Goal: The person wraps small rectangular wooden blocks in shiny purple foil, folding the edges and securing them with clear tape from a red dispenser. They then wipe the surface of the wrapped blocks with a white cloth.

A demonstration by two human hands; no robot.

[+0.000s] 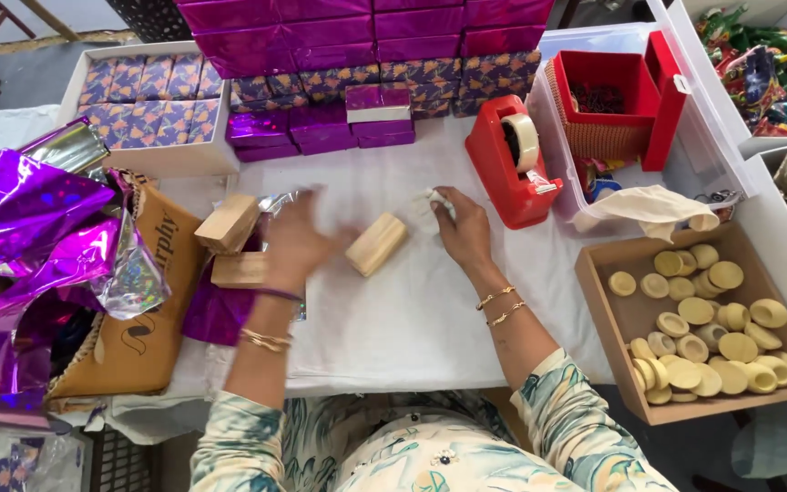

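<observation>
Lying on the white cloth (412, 310), a pale wooden block (376, 243) is flanked by both hands. The left hand (295, 244) is blurred just left of the block, fingers spread towards it; whether it grips anything cannot be told. The right hand (463, 228), just right of the block, is pinched on a crumpled white wad (428, 211).

Open cloth is left only nearer the person than the block. Left of the block, two more blocks (229, 239) are stacked at the edge of a brown envelope (152, 310), with purple foil (25, 214) heaped beyond. Behind the block, rows of purple boxes (321, 128) close off the far side. Right of the block, past the right hand, a red tape dispenser (512, 164) is set close, and further right a tray (608, 310) of pale discs bounds the cloth.

The block is seen as a plain, light oblong, unwrapped, turned diagonally, its long faces smooth.
</observation>
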